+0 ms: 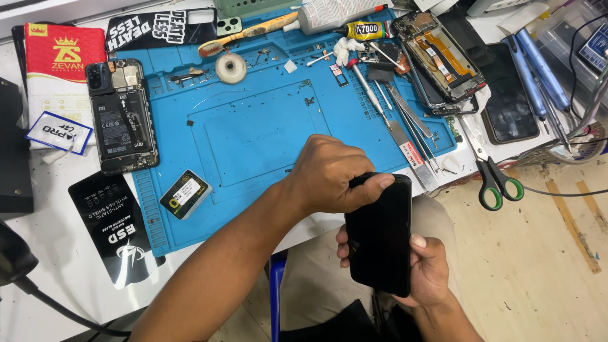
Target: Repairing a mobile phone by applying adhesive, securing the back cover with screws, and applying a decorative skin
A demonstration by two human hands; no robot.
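A black phone [380,234] with a dark screen is held upright over my lap, just off the front edge of the workbench. My left hand [326,174] reaches in from the lower left and grips the phone's top end, thumb across the top edge. My right hand [434,269] cups the phone from behind and below, with the thumb on its right side and fingertips showing at its left side. Both hands hold the same phone.
A blue work mat [253,133] covers the bench. On it lie an opened phone [120,117] at left, another opened phone [440,54] at top right, tweezers and screwdrivers [405,120], a tape roll [230,68] and a glue tube [364,30]. Green-handled scissors [494,177] lie at the right edge.
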